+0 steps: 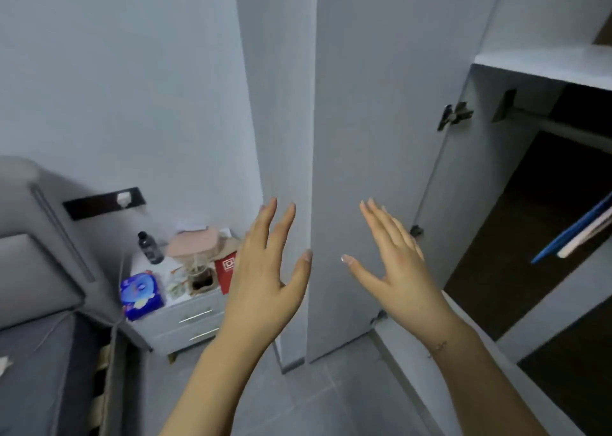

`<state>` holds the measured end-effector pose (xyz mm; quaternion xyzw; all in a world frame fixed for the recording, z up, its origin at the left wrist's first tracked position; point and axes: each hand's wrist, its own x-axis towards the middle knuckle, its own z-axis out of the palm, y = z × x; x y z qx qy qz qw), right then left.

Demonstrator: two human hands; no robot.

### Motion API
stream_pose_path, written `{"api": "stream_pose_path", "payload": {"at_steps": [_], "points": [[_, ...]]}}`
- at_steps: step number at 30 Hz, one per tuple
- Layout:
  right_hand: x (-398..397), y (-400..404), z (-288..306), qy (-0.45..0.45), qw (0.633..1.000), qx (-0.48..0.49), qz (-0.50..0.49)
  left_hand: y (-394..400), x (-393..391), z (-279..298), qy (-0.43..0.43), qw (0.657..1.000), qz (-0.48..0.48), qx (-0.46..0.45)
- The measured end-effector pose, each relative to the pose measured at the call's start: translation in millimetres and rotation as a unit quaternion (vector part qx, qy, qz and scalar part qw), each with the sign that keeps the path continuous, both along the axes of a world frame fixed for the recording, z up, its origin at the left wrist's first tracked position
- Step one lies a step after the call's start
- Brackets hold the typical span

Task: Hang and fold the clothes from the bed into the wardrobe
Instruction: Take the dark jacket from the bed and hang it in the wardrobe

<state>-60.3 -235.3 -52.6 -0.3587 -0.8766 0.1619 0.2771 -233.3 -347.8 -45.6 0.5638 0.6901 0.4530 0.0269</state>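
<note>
My left hand and my right hand are raised side by side in front of me, fingers straight and spread, holding nothing. Behind them stands the grey wardrobe door, swung open on its hinges. The wardrobe opens at the right, with a pale shelf above a dark interior. Inside it a blue hanger and a white one slant at the right edge. The grey bed with its padded headboard fills the lower left. No clothes show in this view.
A grey bedside cabinet stands between bed and wardrobe, crowded with a dark bottle, a blue packet, a red box and a glass. A black socket strip is on the wall. Grey tiled floor lies below my arms.
</note>
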Motion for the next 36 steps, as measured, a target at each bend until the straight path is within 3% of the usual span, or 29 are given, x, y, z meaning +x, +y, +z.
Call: {"api": "stream_pose_path", "payload": {"at_steps": [11,26,30,36], "points": [[-115.0,-157.3,-34.2,-0.063,0.952,-0.055,0.294,-218.6,-49.2,-45.4,-0.069,0.961,0.262,-0.051],[-255.8,-504.2,-101.1,-0.138,0.814,-0.103,0.555,-596.9,-70.0,-132.5,-0.198,0.823,0.524,-0.093],[-283.5,-571.9,-125.3,-0.179,0.765,-0.121,0.607,-661.9,-76.5,-155.4,-0.240,0.793,0.556,-0.073],[-338.6,-623.7,-163.9,-0.225,0.731,-0.116,0.633,-715.3,-99.6,-195.3,-0.307,0.736,0.602,-0.035]]}}
